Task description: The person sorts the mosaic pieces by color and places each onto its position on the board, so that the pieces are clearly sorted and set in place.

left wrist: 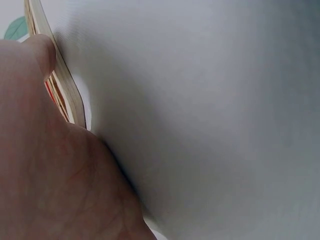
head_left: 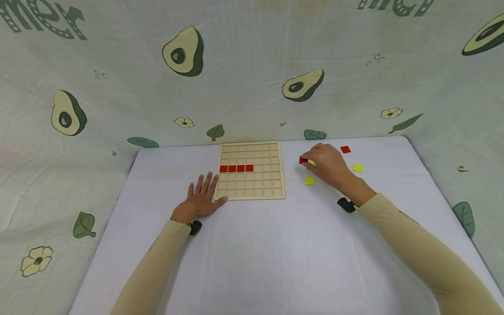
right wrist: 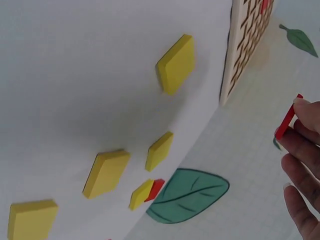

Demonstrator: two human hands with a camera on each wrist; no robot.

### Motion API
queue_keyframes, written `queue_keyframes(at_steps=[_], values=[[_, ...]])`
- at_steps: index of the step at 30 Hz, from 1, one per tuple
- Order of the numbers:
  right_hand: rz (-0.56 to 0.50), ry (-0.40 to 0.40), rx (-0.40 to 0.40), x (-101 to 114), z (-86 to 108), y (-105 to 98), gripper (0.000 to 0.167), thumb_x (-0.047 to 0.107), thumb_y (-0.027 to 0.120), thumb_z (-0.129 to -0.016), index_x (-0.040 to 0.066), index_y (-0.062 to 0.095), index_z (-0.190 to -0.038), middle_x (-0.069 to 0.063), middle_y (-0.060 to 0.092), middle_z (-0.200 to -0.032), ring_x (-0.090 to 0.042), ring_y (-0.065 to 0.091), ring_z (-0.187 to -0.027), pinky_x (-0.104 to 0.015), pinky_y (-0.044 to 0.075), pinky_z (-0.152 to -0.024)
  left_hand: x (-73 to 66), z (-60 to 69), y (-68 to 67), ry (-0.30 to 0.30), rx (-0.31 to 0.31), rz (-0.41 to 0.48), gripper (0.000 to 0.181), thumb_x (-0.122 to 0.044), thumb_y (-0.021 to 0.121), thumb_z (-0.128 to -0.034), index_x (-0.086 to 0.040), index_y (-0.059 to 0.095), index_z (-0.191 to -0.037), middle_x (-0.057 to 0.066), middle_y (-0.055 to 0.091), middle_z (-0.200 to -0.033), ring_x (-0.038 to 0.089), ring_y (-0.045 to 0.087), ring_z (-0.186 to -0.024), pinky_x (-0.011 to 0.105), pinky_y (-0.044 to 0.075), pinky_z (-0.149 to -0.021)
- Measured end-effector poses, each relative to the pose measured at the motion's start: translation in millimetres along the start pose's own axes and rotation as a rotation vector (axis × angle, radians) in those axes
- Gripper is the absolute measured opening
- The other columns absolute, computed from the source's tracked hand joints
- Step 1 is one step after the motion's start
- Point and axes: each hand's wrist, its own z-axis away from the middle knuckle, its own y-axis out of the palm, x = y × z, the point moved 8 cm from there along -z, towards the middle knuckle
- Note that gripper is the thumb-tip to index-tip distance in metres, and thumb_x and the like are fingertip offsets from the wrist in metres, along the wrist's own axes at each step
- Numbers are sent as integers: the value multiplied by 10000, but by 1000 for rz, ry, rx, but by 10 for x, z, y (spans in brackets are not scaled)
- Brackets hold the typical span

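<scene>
A square wooden grid board (head_left: 267, 187) lies at the back middle of the table, with several red tiles (head_left: 236, 168) side by side in one of its rows from the left edge. My left hand (head_left: 201, 199) is spread at the board's near left corner, its fingers straight and its thumb at the front edge. In the left wrist view that hand touches the board's side (left wrist: 74, 100). Right of the board, my right hand (head_left: 328, 164) pinches a red square tile (head_left: 302, 160) between thumb and fingers. The right wrist view shows this tile (right wrist: 288, 120) held on edge, off the table.
Yellow tiles lie around the right hand: one in front (head_left: 309, 180), one to its right (head_left: 357, 168), one partly hidden (head_left: 313, 163). Behind them is a loose red tile (head_left: 345, 149). A patterned cloth (head_left: 244, 100) rises behind the white table (head_left: 252, 262).
</scene>
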Motion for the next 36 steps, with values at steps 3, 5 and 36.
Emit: queue_keyframes(at_steps=[3,5,36], values=[[-13,-3,5,80,-57,57,263,98,880,-875,19,821,-1120,-109,814,-1025,-311,680,-1042,-471,557,-950,-8,7,-4,1,4,1,967,-648,418,-1057,-107,-56,-1704,148,-178,-1765,403,-191,-1614,659,-97,-1256],[-18,-5,6,128,-98,94,262,100,880,-876,24,823,-1120,-101,816,-1029,-302,683,-1042,-459,569,-932,-16,12,-8,0,3,-3,967,-643,422,-1057,-103,-52,-1704,152,-174,-1765,405,-189,-1614,658,-97,-1257],[-115,-65,84,700,-592,665,191,145,819,-947,52,828,-1114,-73,813,-1092,-282,675,-1090,-433,533,-985,-7,-11,-2,8,0,-14,953,-644,411,-1062,-114,-48,-1707,154,-157,-1769,410,-172,-1617,667,-77,-1258]])
